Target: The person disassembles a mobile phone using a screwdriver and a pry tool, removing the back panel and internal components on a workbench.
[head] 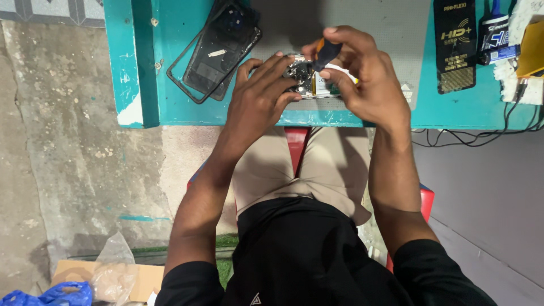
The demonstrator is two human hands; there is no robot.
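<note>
While your left hand [262, 93] pins the opened phone [310, 79] flat on the grey mat [374, 34], fingers spread over its left end, your right hand [362, 76] pinches the small screwdriver [326, 55] closed between thumb and fingertips. The phone's long axis runs left to right under both hands. The screwdriver tilts down-left into the phone, just right of your left fingertips.
</note>
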